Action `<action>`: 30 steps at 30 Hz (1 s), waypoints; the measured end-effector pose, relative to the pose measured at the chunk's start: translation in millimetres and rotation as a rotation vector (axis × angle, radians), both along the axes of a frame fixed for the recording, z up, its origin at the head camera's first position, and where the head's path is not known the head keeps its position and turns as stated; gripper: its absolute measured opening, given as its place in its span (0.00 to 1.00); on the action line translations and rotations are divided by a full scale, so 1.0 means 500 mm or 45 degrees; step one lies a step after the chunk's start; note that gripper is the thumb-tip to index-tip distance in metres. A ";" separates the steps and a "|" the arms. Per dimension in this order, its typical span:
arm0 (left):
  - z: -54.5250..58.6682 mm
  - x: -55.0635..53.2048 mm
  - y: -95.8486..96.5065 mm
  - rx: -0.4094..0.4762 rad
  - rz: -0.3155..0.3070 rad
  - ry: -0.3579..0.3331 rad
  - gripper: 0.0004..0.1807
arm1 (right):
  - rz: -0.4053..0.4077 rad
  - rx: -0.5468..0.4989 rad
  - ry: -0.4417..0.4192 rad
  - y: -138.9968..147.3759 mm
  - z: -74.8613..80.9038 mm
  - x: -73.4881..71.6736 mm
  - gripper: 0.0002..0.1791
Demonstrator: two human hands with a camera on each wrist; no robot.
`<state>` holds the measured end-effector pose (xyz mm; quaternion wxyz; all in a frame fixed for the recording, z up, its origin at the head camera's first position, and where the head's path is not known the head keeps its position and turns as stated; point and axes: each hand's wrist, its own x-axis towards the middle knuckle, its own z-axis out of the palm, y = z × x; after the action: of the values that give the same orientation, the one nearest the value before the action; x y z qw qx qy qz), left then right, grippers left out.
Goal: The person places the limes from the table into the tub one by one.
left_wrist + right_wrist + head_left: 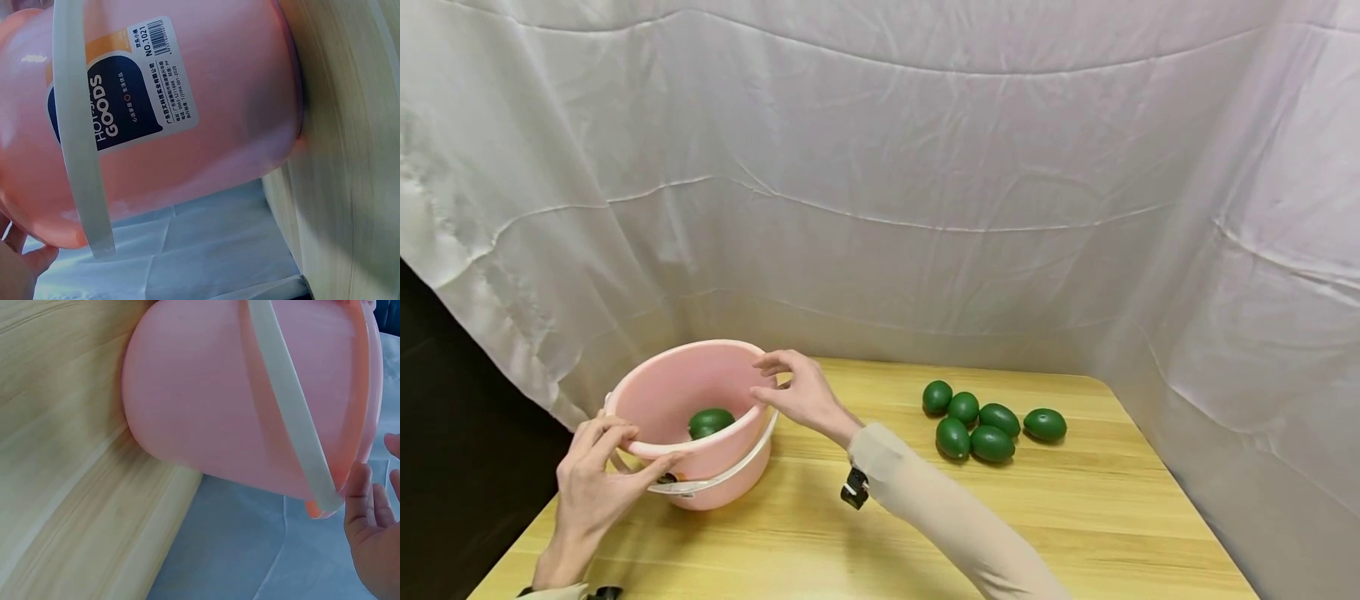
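A pink bucket (715, 460) with a white handle (76, 125) stands at the table's left side. Inside it lie dark green avocados (711, 419), partly hidden by the near wall. My left hand (587, 483) holds the bucket's near left rim, thumb along the outside and fingers over the edge. At the right side of the rim is my right hand (808, 396), its thumb and fingers spread apart with nothing between them. In the right wrist view, the fingertips (359, 478) are right at the rim, near the end of the handle.
On the right half of the wooden table (865, 542), several green avocados (992, 444) lie in a loose cluster. One avocado (1045, 425) sits slightly apart at the right. Pale curtains (925, 208) hang behind the table and along its sides.
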<state>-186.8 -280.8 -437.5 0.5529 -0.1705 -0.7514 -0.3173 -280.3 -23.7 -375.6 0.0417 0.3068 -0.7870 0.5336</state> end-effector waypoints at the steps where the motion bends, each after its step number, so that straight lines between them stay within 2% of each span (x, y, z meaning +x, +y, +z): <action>1: -0.001 0.000 0.000 -0.002 0.001 -0.002 0.43 | -0.004 -0.013 0.000 0.002 -0.002 0.001 0.19; 8: -0.004 -0.001 0.003 -0.006 0.003 -0.010 0.43 | -0.045 -0.079 0.005 0.025 -0.024 0.005 0.14; 13: 0.001 0.000 0.009 0.003 -0.007 0.018 0.44 | -0.069 -0.078 -0.003 0.048 -0.039 0.007 0.13; 19: 0.006 0.006 0.013 0.015 0.007 0.031 0.44 | -0.103 -0.070 -0.015 0.101 -0.062 0.020 0.13; 24: 0.010 0.002 0.010 0.016 0.014 0.034 0.44 | -0.168 -0.060 -0.036 0.147 -0.078 0.028 0.12; 30: 0.004 -0.001 0.008 0.014 0.021 0.030 0.44 | -0.191 -0.060 -0.050 0.178 -0.096 0.032 0.12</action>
<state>-187.2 -276.8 -435.7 0.5653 -0.1649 -0.7444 -0.3148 -264.6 65.2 -423.4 0.0733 0.2354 -0.7956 0.5534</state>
